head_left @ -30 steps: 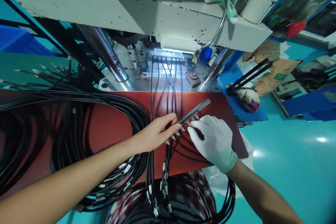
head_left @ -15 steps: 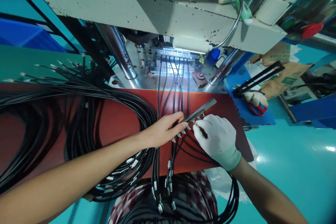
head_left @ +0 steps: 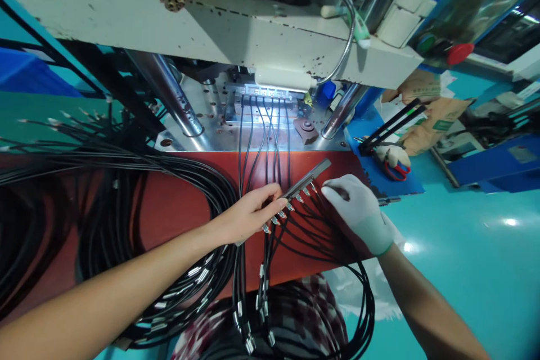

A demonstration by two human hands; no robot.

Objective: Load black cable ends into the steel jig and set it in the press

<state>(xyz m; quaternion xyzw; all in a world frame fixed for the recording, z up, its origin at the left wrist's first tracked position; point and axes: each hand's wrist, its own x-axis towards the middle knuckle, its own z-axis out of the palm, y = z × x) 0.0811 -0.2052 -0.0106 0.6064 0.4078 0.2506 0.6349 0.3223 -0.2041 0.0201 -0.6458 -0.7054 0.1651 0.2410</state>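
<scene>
On the red mat (head_left: pixel 177 202) below the press, I am pinning the metal comb bar (head_left: pixel 304 179) with my bare left hand (head_left: pixel 248 216) while my gloved right hand (head_left: pixel 358 211), fingers loosely curled on nothing, is drawing back rightward off the bar's black cable ends (head_left: pixel 295 198), leaving them seated; no containers are showing.

Cable coils (head_left: pixel 54 225) cut off at the left edge, connector tips (head_left: pixel 295 198) too small to tell.
</scene>
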